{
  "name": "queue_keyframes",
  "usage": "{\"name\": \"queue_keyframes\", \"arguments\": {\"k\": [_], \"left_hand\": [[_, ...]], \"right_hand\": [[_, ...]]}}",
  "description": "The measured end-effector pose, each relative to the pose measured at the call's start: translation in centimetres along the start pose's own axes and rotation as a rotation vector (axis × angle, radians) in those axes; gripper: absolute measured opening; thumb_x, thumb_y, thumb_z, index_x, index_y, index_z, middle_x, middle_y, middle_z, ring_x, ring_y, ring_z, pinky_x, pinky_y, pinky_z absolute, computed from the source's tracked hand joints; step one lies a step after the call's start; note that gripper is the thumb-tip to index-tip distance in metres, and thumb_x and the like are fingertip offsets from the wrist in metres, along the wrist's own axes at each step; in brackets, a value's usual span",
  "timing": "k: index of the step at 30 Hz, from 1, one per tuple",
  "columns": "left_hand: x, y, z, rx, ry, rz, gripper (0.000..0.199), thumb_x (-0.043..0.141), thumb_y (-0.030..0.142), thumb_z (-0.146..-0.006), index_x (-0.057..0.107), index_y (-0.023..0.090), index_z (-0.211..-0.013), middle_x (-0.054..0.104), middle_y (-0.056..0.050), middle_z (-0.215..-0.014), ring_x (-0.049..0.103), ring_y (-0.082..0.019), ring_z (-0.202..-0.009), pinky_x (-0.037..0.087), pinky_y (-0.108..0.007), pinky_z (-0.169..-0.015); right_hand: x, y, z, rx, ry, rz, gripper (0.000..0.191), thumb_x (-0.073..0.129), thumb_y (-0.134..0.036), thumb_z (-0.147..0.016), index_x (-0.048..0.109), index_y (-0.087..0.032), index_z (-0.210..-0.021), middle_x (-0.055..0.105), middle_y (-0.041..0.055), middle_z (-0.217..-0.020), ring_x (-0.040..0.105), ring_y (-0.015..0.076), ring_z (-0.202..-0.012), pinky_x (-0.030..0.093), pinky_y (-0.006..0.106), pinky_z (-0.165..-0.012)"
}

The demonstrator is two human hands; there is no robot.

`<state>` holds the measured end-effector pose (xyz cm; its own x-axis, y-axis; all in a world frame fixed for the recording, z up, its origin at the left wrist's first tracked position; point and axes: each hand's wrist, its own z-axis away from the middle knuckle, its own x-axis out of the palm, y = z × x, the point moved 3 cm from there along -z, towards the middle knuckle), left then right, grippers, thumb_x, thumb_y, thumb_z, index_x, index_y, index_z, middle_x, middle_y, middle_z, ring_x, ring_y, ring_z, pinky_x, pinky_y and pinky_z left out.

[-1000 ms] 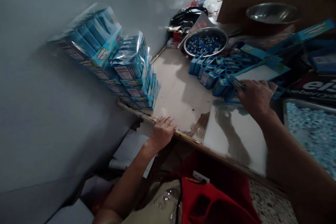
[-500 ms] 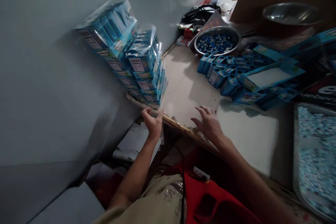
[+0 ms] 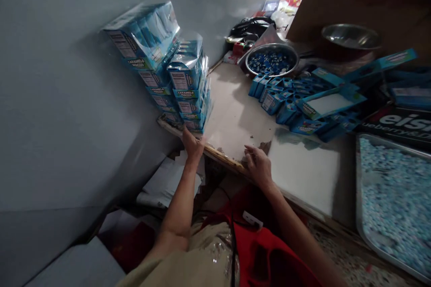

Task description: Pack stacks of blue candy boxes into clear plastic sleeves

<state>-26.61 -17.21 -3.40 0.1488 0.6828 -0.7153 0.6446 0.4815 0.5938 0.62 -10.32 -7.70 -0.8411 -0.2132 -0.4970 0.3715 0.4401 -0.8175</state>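
My left hand [image 3: 193, 145] is at the table's front edge, against the bottom of the nearer stack of blue candy boxes [image 3: 186, 81]. Its thumb and fingers are apart, with the tips partly blurred against the boxes; it holds nothing I can see. Clear film wraps these boxes, which are marked "Caramelo Macizo". A second wrapped stack [image 3: 136, 47] leans beside it along the wall. Over the worn table edge, my right hand [image 3: 259, 166] hovers or rests with loosely bent fingers. Nothing shows in it.
Small blue boxes [image 3: 272, 102] stand grouped on the table [image 3: 225, 98], with an open display tray [image 3: 326, 104] on top. Behind them is a metal bowl [image 3: 271, 60] of blue-and-white pieces. A metal tray [image 3: 397, 202] of light-blue candies lies right; another bowl [image 3: 350, 36] stands at the back.
My left hand has moved up to the base of the stack. My right hand has come lower and left, its fingers more bent. The view has shifted slightly right.
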Motion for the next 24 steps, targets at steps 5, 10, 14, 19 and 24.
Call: {"name": "queue_keyframes", "arguments": {"k": [5, 10, 14, 19, 24], "left_hand": [[0.8, 2.4, -1.0, -0.209, 0.1, -0.235, 0.129, 0.1, 0.044, -0.061, 0.027, 0.003, -0.159, 0.047, -0.036, -0.154, 0.047, -0.049, -0.147, 0.037, -0.058, -0.122], [0.9, 3.1, -2.9, -0.342, 0.14, -0.327, 0.098, 0.095, 0.044, -0.066, 0.047, 0.003, -0.141, 0.062, -0.031, -0.138, 0.056, -0.046, -0.135, 0.04, -0.059, -0.117], [0.6, 2.2, -3.6, -0.26, 0.136, -0.297, 0.09, 0.096, 0.042, -0.062, 0.053, 0.005, -0.132, 0.067, -0.027, -0.129, 0.062, -0.041, -0.128, 0.047, -0.05, -0.114], [0.9, 2.5, -3.1, -0.211, 0.166, -0.256, 0.08, 0.097, 0.038, -0.058, 0.058, 0.01, -0.123, 0.067, -0.024, -0.127, 0.062, -0.042, -0.128, 0.047, -0.052, -0.115], [1.2, 3.2, -1.6, -0.186, 0.155, -0.223, 0.084, 0.097, 0.039, -0.057, 0.058, 0.01, -0.126, 0.067, -0.025, -0.128, 0.063, -0.044, -0.127, 0.048, -0.056, -0.113]], "right_hand": [[0.0, 0.1, -0.1, 0.033, 0.007, 0.013, 0.039, 0.052, -0.046, -0.102, 0.074, -0.018, -0.117, 0.078, 0.0152, -0.109, 0.07, 0.0294, -0.1, 0.056, 0.046, -0.09], [0.2, -0.1, -0.1, 0.004, -0.024, 0.018, 0.035, 0.051, -0.042, -0.103, 0.073, -0.019, -0.118, 0.077, 0.0148, -0.114, 0.068, 0.0301, -0.106, 0.055, 0.047, -0.094], [0.2, 0.3, -0.5, 0.076, 0.017, -0.055, 0.039, 0.053, -0.046, -0.101, 0.074, -0.018, -0.118, 0.078, 0.0144, -0.11, 0.07, 0.0293, -0.102, 0.056, 0.046, -0.093], [0.3, 0.8, -1.2, 0.163, 0.02, -0.148, 0.04, 0.055, -0.047, -0.098, 0.074, -0.018, -0.119, 0.079, 0.0134, -0.106, 0.072, 0.0281, -0.098, 0.057, 0.045, -0.091], [0.4, 0.9, -1.5, 0.182, 0.032, -0.163, 0.039, 0.055, -0.046, -0.097, 0.075, -0.019, -0.118, 0.079, 0.0126, -0.104, 0.071, 0.0272, -0.095, 0.056, 0.044, -0.09]]}}
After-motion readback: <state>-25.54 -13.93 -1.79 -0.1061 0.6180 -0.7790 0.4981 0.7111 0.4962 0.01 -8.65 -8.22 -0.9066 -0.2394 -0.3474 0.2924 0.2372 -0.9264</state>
